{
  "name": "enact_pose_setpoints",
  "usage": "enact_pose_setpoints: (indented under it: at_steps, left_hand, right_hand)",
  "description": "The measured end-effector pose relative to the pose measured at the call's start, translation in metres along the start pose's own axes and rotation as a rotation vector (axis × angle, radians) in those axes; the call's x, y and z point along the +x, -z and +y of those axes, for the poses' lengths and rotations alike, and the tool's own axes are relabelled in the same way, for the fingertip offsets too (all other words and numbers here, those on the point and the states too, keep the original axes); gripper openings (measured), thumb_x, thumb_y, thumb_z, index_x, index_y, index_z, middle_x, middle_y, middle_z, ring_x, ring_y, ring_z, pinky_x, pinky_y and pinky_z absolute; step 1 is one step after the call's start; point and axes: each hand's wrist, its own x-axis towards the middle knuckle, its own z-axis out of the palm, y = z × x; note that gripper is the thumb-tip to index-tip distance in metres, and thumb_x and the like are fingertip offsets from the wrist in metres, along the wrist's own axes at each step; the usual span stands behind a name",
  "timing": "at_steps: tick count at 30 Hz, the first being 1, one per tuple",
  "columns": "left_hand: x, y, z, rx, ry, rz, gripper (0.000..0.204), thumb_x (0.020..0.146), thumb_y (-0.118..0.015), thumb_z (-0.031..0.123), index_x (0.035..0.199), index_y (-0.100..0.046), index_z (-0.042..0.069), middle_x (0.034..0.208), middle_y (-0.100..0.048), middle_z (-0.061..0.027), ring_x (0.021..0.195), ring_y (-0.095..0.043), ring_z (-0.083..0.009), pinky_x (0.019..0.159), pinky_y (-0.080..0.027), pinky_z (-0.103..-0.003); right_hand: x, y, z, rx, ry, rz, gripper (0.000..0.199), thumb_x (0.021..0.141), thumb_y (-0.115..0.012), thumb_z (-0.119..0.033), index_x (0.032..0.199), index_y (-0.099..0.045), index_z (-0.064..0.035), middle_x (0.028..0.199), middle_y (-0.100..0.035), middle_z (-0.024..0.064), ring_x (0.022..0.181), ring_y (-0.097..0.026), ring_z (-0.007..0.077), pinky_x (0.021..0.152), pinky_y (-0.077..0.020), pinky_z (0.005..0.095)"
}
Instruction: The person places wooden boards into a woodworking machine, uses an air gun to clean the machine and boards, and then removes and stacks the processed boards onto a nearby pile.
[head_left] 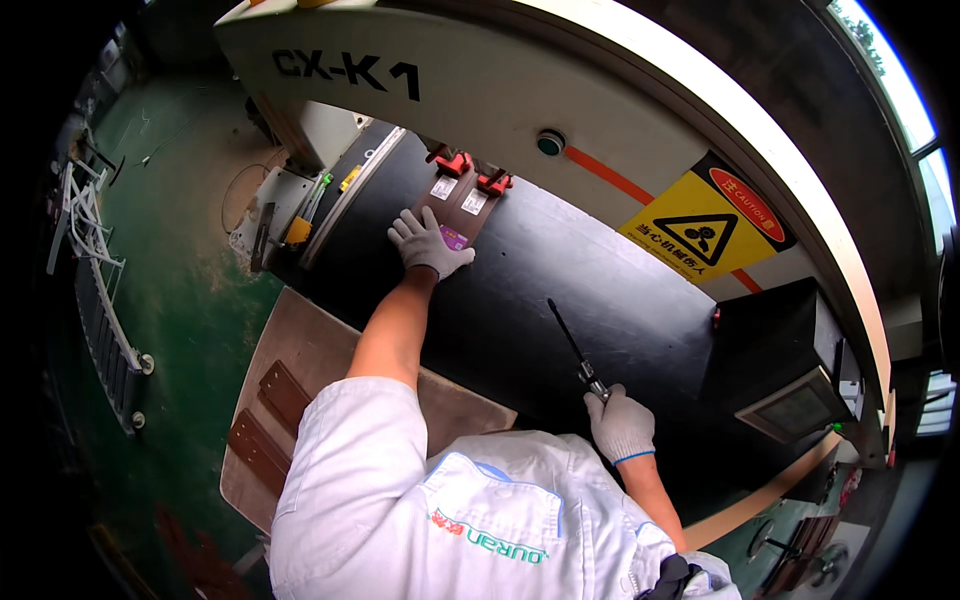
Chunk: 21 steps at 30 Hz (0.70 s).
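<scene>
My left hand (425, 247), in a pale knit glove, lies with its fingers spread over the near end of brown panels (453, 212). White labels and a purple sticker mark these panels, and their far ends meet red clamps (494, 183) under the machine's beam. How firmly the clamps press cannot be made out. Further right, my gloved right hand (621, 425) is closed around an air blow gun (590, 377) with a metal body. Its long thin black nozzle points up and to the left, over the black machine bed (510, 275). The glove hides part of the handle.
A large light-coloured machine beam (480, 90) with a yellow warning sign (700, 225) spans the far side. A black control box (775, 355) stands at right. Brown pieces (262, 450) lie on a wooden board (325, 335) at lower left. A wheeled frame (105, 320) stands far left.
</scene>
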Motion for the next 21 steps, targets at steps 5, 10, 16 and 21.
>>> enact_pose_setpoints:
  at_steps: [5, 10, 16, 21]
  left_hand:
    - [0.000, 0.000, -0.002, -0.018, -0.005, 0.031, 0.123, 0.062, -0.078, 0.071, 0.158, -0.036, 0.007, 0.141, -0.042, -0.0203, 0.132, -0.037, -0.0372, 0.115, -0.023, -0.049]
    - [-0.003, 0.007, 0.001, -0.042, 0.011, -0.013, 0.121, 0.060, -0.081, 0.068, 0.155, -0.036, 0.007, 0.140, -0.043, -0.0196, 0.134, -0.037, -0.0370, 0.114, -0.024, -0.047]
    - [-0.005, 0.012, 0.004, -0.084, 0.041, -0.049, 0.125, 0.057, -0.086, 0.064, 0.156, -0.034, 0.008, 0.144, -0.041, -0.0219, 0.137, -0.037, -0.0381, 0.117, -0.026, -0.048]
    - [-0.086, 0.002, 0.057, -0.137, 0.068, -0.011, 0.128, 0.056, -0.086, 0.065, 0.158, -0.033, 0.008, 0.150, -0.038, -0.0266, 0.142, -0.035, -0.0433, 0.120, -0.024, -0.053]
  right_hand:
    - [-0.021, -0.011, 0.036, 0.327, -0.090, -0.168, 0.054, 0.101, -0.057, -0.050, 0.109, -0.066, 0.0025, 0.093, -0.074, 0.0274, 0.093, -0.071, 0.0474, 0.084, -0.0547, 0.0533]
    - [-0.040, -0.017, 0.052, 0.272, -0.153, -0.201, 0.060, 0.100, -0.055, -0.055, 0.112, -0.067, 0.0022, 0.098, -0.074, 0.0275, 0.099, -0.070, 0.0471, 0.086, -0.0538, 0.0524]
    - [-0.049, -0.016, 0.078, 0.308, -0.180, -0.215, 0.062, 0.100, -0.054, -0.056, 0.113, -0.067, 0.0026, 0.101, -0.074, 0.0267, 0.100, -0.071, 0.0456, 0.088, -0.0537, 0.0508]
    - [-0.041, -0.026, 0.110, 0.377, -0.122, -0.137, 0.062, 0.098, -0.057, -0.053, 0.111, -0.068, 0.0058, 0.098, -0.073, 0.0279, 0.096, -0.071, 0.0441, 0.087, -0.0529, 0.0485]
